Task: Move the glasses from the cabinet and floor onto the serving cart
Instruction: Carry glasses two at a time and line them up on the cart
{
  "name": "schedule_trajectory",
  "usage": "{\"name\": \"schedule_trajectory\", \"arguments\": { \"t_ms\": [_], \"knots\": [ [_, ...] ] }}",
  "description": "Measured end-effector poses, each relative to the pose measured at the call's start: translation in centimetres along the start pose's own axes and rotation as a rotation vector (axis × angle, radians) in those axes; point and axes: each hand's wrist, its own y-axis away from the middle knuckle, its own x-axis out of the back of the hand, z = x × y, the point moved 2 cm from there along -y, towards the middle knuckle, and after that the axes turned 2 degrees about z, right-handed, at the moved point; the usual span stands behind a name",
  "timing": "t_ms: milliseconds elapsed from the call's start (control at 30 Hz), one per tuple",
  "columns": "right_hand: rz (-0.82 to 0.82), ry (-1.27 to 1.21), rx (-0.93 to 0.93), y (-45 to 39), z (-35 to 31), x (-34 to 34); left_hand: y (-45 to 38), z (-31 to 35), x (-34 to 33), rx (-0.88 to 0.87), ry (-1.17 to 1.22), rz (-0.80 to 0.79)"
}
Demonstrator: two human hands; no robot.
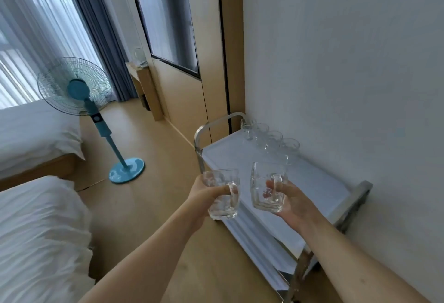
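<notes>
At the far left stood two beds with white bedding (36, 134), and beside them a teal pedestal fan (79, 86) on the wooden floor (153, 194). Farther back, one more glass (138, 54) appeared to sit on a low wooden cabinet (141, 72) by the curtain, though it was small and faint.

Toward the middle, the person's left hand (206, 191) was curled round the handle of a clear glass mug (223, 197), holding it upright in the air over the near left edge of the serving cart (360, 192). Just to its right, the right hand (290, 197) gripped the handle of a second glass mug (266, 187), also upright, held above the cart's white top surface. The two mugs were near each other but apart.

The cart stood against the wall on the right, its long axis running away from the person. A row of four glasses (271, 138) lined the far wall-side edge. The open stretch of top lay ahead of and below both hands, and the right hand looked the nearer to the free spot at the row's near end. A likely risk was knocking the mugs together on the way down.
</notes>
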Motion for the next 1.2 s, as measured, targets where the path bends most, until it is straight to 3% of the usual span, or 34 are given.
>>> {"name": "schedule_trajectory", "arguments": {
  "t_ms": [200, 467, 767, 967, 1200],
  "knots": [
    [0.146, -0.028, -0.062, -7.8, 1.2, 4.4, -8.9, -0.5, -0.3, 0.088, -0.319, 0.048],
    [0.318, -0.100, -0.089, -12.5, 2.7, 8.5, -18.7, -2.6, -2.6, 0.168, -0.351, 0.000],
    [0.509, -0.199, -0.018, -17.1, 2.9, 11.5, -30.1, -4.1, -5.2, 0.084, -0.556, -0.223],
    [0.662, -0.112, 0.040, -19.8, 3.7, 11.6, -36.8, -4.0, -6.8, -0.053, -0.726, -0.440],
    [0.991, -0.192, 0.040, -20.8, 5.3, 11.2, -40.9, -5.1, -9.1, -0.123, -0.806, -0.617]
  ]
}}
